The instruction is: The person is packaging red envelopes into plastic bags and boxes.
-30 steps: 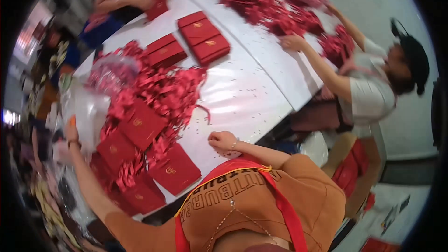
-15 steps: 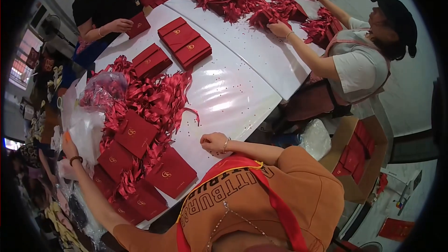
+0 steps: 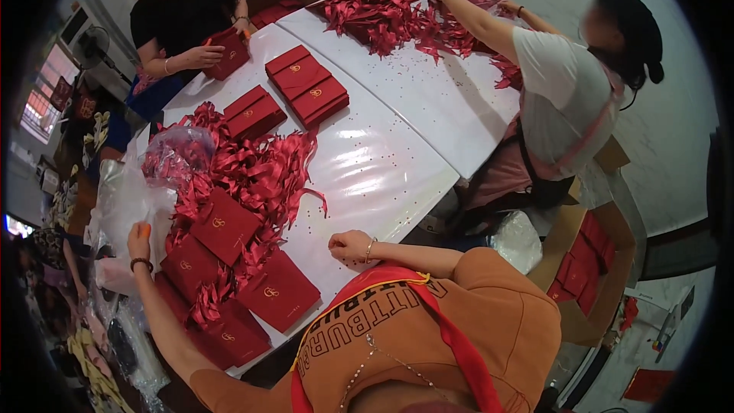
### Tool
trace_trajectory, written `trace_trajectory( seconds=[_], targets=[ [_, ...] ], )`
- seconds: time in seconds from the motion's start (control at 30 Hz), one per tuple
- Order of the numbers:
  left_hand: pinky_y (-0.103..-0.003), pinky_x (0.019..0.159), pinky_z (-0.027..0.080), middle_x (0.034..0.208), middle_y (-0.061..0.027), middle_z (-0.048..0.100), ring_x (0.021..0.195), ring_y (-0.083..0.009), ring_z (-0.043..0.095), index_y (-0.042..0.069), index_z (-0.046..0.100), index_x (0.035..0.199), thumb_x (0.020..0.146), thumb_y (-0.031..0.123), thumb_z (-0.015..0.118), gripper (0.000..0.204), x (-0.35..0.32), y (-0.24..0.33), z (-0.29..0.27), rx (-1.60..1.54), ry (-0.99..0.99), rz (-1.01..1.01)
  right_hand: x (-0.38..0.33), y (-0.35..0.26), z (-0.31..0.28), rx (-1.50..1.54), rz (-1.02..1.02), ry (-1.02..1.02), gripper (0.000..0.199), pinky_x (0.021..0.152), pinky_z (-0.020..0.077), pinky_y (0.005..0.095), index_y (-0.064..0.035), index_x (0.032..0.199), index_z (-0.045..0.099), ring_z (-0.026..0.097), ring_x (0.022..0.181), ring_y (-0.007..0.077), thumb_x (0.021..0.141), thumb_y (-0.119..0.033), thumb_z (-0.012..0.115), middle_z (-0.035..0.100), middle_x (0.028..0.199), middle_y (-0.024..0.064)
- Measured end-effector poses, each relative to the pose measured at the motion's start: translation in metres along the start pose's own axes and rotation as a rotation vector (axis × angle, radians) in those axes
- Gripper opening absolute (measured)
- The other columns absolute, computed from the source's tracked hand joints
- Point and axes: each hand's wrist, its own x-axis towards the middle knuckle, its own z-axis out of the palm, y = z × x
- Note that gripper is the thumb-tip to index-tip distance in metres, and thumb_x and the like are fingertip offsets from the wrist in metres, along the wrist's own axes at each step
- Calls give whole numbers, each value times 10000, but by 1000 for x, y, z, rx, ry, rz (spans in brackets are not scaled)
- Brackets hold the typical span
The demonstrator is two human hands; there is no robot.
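Observation:
My left hand (image 3: pixel 140 243) is raised at the left table edge, beside a clear plastic bag (image 3: pixel 157 203). Its fingers look curled together, with orange at one fingertip; what they hold, if anything, is too small to make out. Right of it lie several flat red boxes or pouches with gold emblems, among them a tilted red one (image 3: pixel 225 226) and a red one near me (image 3: pixel 279 291). My right hand (image 3: pixel 350 247) rests on the white table (image 3: pixel 382 206) with curled fingers; their inside is hidden. Between the hands spreads a heap of red ribbons (image 3: pixel 264 164).
Stacked red boxes (image 3: pixel 307 92) stand mid-table, with a smaller red stack (image 3: pixel 254 112) beside them. Tiny dots are scattered over the tabletop. One person holds a red box (image 3: pixel 229 55) at far left; another reaches across ribbons (image 3: pixel 375 19) at far right. A cardboard carton (image 3: pixel 612 260) stands at right.
My left hand has moved a little right, toward the red boxes. My right hand stays put. The person at the right has stretched an arm farther over the table.

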Motion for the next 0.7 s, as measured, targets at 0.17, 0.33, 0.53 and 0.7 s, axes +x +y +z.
trace_trajectory(
  seconds=[0.17,0.33,0.53,0.7],
  targets=[
    [-309,920,337,1181,-135,499,1099,-277,454,70,419,1240,763,332,595,571,-5,19,10,85,-90,-39,1,2,1,12,-11,0,280,687,464,343,-116,930,588,599,765,262,748,-322,534,633,824,86],
    [-449,917,310,1332,-140,326,1199,-315,340,203,323,1307,723,417,608,684,-19,86,8,327,302,76,-1,-1,-6,20,19,15,277,683,463,344,-119,932,587,598,760,261,749,-320,532,632,820,83],
    [-536,898,283,1334,-135,327,1197,-328,341,236,304,1312,754,420,562,641,1,88,27,452,33,158,-1,-5,-6,17,51,5,274,671,464,342,-128,932,587,599,755,255,751,-325,525,633,816,75],
    [-531,870,308,1315,-84,361,1173,-313,368,250,324,1296,770,439,540,599,21,50,44,396,143,159,0,-2,0,-2,33,10,276,661,466,309,-130,946,592,607,734,221,764,-329,534,636,819,59]
  ],
)
